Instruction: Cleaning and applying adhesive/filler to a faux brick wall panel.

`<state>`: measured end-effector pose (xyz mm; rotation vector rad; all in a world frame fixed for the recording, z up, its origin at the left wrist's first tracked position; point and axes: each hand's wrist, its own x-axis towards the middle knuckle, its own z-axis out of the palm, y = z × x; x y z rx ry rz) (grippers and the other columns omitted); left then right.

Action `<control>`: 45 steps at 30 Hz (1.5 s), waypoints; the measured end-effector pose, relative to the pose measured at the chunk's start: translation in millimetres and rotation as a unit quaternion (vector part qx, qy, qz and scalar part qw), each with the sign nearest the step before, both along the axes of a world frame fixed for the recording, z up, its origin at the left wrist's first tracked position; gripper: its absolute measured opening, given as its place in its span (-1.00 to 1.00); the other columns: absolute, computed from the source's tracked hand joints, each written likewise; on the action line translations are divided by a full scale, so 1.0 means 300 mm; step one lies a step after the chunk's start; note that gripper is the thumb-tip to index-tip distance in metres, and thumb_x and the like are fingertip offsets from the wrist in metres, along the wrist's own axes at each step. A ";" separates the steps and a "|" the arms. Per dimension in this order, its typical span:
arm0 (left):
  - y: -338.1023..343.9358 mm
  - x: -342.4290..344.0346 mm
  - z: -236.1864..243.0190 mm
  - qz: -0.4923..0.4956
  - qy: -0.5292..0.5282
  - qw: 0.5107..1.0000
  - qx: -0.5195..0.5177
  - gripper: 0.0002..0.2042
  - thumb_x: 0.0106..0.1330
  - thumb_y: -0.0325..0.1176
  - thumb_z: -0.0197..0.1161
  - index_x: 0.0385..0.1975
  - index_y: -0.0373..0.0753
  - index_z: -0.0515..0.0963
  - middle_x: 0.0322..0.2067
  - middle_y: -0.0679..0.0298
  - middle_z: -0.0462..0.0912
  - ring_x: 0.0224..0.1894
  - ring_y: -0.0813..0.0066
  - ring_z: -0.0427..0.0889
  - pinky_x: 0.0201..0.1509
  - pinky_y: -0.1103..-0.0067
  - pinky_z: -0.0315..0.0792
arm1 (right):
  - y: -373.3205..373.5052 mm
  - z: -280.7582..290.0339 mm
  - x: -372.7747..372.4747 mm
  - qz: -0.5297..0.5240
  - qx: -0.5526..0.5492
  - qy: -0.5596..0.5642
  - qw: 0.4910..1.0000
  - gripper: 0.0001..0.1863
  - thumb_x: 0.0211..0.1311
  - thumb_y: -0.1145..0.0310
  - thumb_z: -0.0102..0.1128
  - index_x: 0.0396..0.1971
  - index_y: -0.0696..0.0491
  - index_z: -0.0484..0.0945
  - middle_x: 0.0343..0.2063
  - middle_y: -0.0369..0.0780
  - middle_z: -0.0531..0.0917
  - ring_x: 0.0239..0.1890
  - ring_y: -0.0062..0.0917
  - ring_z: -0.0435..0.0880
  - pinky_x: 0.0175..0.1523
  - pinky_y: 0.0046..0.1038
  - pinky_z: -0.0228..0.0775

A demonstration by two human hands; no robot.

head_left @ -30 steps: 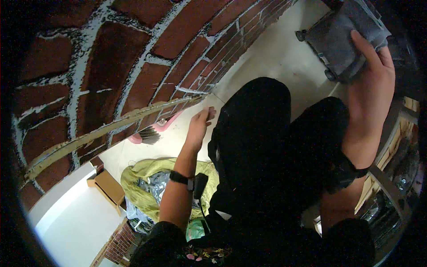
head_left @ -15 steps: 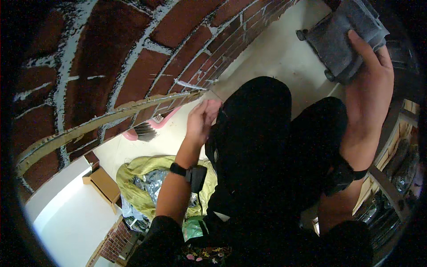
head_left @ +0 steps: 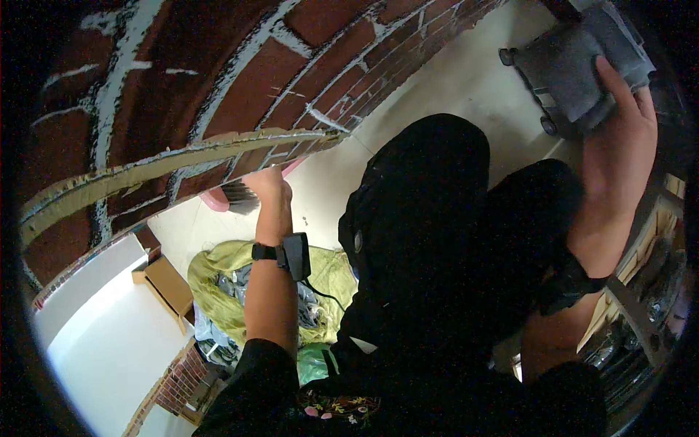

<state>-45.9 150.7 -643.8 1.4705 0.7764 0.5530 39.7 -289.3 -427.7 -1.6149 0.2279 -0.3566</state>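
Head view: the grey cloth-like bundle (head_left: 561,76), at upper right, is gripped by the right hand (head_left: 628,120), thumb on top, seemingly for steadiness; the left hand (head_left: 267,183) is placed near a pink brush (head_left: 215,199), its grip cannot be told

A yellowish sack (head_left: 218,309) lies near a cardboard box (head_left: 169,286).

A head-worn fisheye looks down over bent knees (head_left: 437,164).
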 end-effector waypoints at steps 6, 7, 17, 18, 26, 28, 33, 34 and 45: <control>-0.004 -0.076 -0.028 0.048 0.031 0.995 -0.076 -0.94 0.13 -0.71 0.01 -0.43 -0.53 0.43 -0.47 -0.07 0.57 -0.32 -0.01 0.69 -0.35 0.29 0.62 | 0.024 0.037 0.016 -0.069 0.137 0.027 0.988 -0.71 0.30 0.54 0.12 0.00 0.25 0.55 0.08 -0.10 0.58 0.16 -0.35 0.55 0.24 -0.31 0.41; -0.051 -0.071 -0.003 0.046 0.035 0.995 -0.079 -0.94 0.13 -0.71 0.01 -0.43 -0.53 0.43 -0.47 -0.07 0.57 -0.32 -0.01 0.69 -0.35 0.29 0.62 | 0.020 0.032 0.015 -0.071 0.133 0.029 0.988 -0.71 0.30 0.54 0.12 0.00 0.25 0.55 0.08 -0.10 0.58 0.16 -0.35 0.55 0.24 -0.31 0.41; -0.509 -0.026 0.391 -0.578 0.004 0.775 0.255 -0.57 0.48 -0.29 -0.04 0.33 -0.17 0.32 0.37 -0.04 0.22 0.34 0.00 0.34 0.38 0.33 0.23 | -0.014 -0.003 0.018 -0.014 0.143 0.021 0.989 -0.69 0.27 0.55 0.17 0.01 0.23 0.56 0.02 -0.14 0.61 0.06 -0.39 0.60 0.21 -0.33 0.40; -0.580 -0.022 0.349 -0.609 -0.002 0.758 0.232 -0.54 0.49 -0.25 -0.08 0.36 -0.15 0.26 0.41 0.00 0.16 0.40 0.04 0.22 0.44 0.33 0.12 | -0.049 0.041 0.007 -0.020 0.143 0.022 0.989 -0.69 0.25 0.56 0.18 0.01 0.23 0.56 0.01 -0.14 0.62 0.04 -0.40 0.61 0.20 -0.34 0.40; -0.468 -0.033 0.289 -0.682 0.093 0.686 0.235 -0.48 0.52 -0.21 -0.15 0.46 -0.06 0.07 0.47 0.05 0.02 0.49 0.07 0.01 0.53 0.37 -0.06 | 0.097 0.012 -0.010 -0.013 0.120 0.027 0.992 -0.70 0.20 0.55 0.24 -0.05 0.22 0.57 -0.11 -0.17 0.67 -0.04 -0.45 0.65 0.08 -0.44 0.48; -0.501 0.065 0.296 -0.661 0.084 0.722 0.189 -0.46 0.51 -0.23 -0.12 0.46 -0.12 0.04 0.46 0.01 0.02 0.49 0.05 0.02 0.53 0.35 -0.06 | 0.126 0.006 -0.005 -0.036 0.099 0.049 0.993 -0.71 0.20 0.55 0.24 -0.05 0.23 0.57 -0.12 -0.17 0.67 -0.07 -0.46 0.66 0.06 -0.44 0.49; -0.599 -0.015 0.275 -0.658 0.000 0.715 0.235 -0.38 0.44 -0.28 0.02 0.41 -0.43 0.03 0.44 -0.13 0.01 0.49 -0.01 0.01 0.52 0.29 -0.05 | 0.116 -0.043 -0.006 -0.012 0.199 0.054 0.978 -0.72 0.17 0.57 0.27 -0.08 0.19 0.60 -0.20 -0.20 0.72 -0.20 -0.46 0.71 -0.02 -0.42 0.54; -0.581 -0.070 0.315 -0.660 0.000 0.714 0.233 -0.38 0.44 -0.28 0.02 0.41 -0.43 0.03 0.44 -0.13 0.01 0.49 -0.01 0.01 0.52 0.29 -0.05 | 0.106 -0.056 -0.001 -0.014 0.199 0.056 0.978 -0.72 0.17 0.57 0.27 -0.08 0.19 0.60 -0.20 -0.20 0.72 -0.20 -0.46 0.71 -0.02 -0.42 0.54; -0.648 0.104 0.254 -0.616 -0.095 0.747 0.231 -0.58 0.47 -0.25 -0.01 0.24 -0.31 0.38 0.18 -0.13 0.44 0.28 -0.01 0.39 0.37 0.34 0.22 | 0.111 -0.105 -0.015 -0.015 0.249 0.089 0.964 -0.73 0.18 0.58 0.23 -0.09 0.15 0.59 -0.20 -0.20 0.71 -0.19 -0.45 0.70 -0.06 -0.38 0.56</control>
